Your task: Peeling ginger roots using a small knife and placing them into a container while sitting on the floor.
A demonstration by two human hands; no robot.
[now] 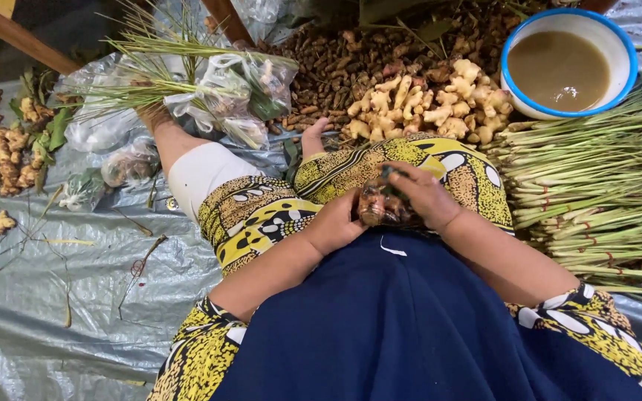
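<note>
Grey plastic sheeting [53,312] covers the floor where a person sits, legs stretched toward twelve o'clock, in a yellow patterned skirt [261,215] and a dark blue top [403,327].

Over the lap, just at the centre of the view, both hands meet on a small clear bag of reddish-brown pieces [382,208]. The left hand [336,223] cups the bag from the nine o'clock side, fingers curled under it. The right hand [425,194] closes over it from two o'clock, fingertips pinching the bag's top.

At one o'clock a white bowl with a blue rim [622,70] holds cloudy brown liquid. Just beside it, toward eleven o'clock from the hands, lies a heap of pale ginger roots [429,104], and behind that a wide pile of small dark roots [336,67]. Bundled lemongrass stalks [596,186], tied with red bands, fill the three o'clock side.

At eleven o'clock, near the person's foot, filled clear bags with green stalks sticking out [224,93] rest on the sheeting. More ginger [1,145] lies at nine o'clock, with a few loose small bags [128,165] near it.
</note>
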